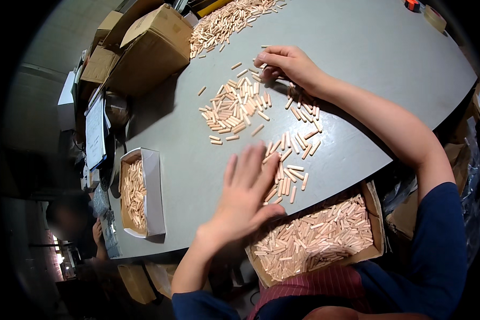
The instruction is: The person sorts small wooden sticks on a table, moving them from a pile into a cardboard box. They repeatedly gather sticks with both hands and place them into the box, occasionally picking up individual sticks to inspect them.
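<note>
Short wooden dowel pins lie in a loose patch on the grey tabletop. My left hand is held flat near the table's front edge, its fingers spread and slightly blurred, beside a smaller scatter of dowel pins. Farther off, at the patch's far right side, my right hand hovers low with its fingers curled in. What its fingertips hold, if anything, is hidden. More dowel pins lie under and in front of the right forearm.
A cardboard box full of dowel pins sits below the front edge, against my body. At left stands a white carton of pins. A big heap lies far back beside a large cardboard box. Tape rests far right. Another person is at left.
</note>
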{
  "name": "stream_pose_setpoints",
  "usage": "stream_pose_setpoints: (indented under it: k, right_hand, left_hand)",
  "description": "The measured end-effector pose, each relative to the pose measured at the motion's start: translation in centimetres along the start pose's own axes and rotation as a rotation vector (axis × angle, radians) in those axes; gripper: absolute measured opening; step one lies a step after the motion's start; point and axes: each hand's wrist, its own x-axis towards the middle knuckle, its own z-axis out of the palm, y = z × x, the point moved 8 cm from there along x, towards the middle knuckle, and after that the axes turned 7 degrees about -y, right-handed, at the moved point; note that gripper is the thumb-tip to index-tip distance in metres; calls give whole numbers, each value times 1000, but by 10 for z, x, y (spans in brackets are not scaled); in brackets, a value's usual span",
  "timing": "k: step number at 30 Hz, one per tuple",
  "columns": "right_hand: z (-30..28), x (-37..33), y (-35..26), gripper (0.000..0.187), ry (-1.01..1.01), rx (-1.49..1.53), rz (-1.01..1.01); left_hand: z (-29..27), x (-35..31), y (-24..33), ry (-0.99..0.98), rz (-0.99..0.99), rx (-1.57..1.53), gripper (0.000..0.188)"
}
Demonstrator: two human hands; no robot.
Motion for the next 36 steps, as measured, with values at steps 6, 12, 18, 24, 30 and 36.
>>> stream_pose_setpoints:
  k: [6,12,18,24,30,36]
  right_hand:
    - [-2,0,3,30,8,-24,-8]
    - [2,-3,-4,31,26,-24,-14]
    - [-1,-3,-1,30,2,-48,-2]
    - [1,-1,-1,25,-11,-110,-24]
    - [0,-2,1,20,-61,-134,-27]
    - [4,-1,2,19,-105,-163,-39]
  left_hand:
    - [-16,-37,-51,235,-191,-300,91]
    - [6,-59,-43,86,-275,-16,97]
    - [10,-57,-13,-6,-214,124,98]
    - [-18,-45,-11,374,-144,-220,51]
    - [-35,-8,4,470,-131,-27,18]
    - [-37,2,19,436,-64,141,19]
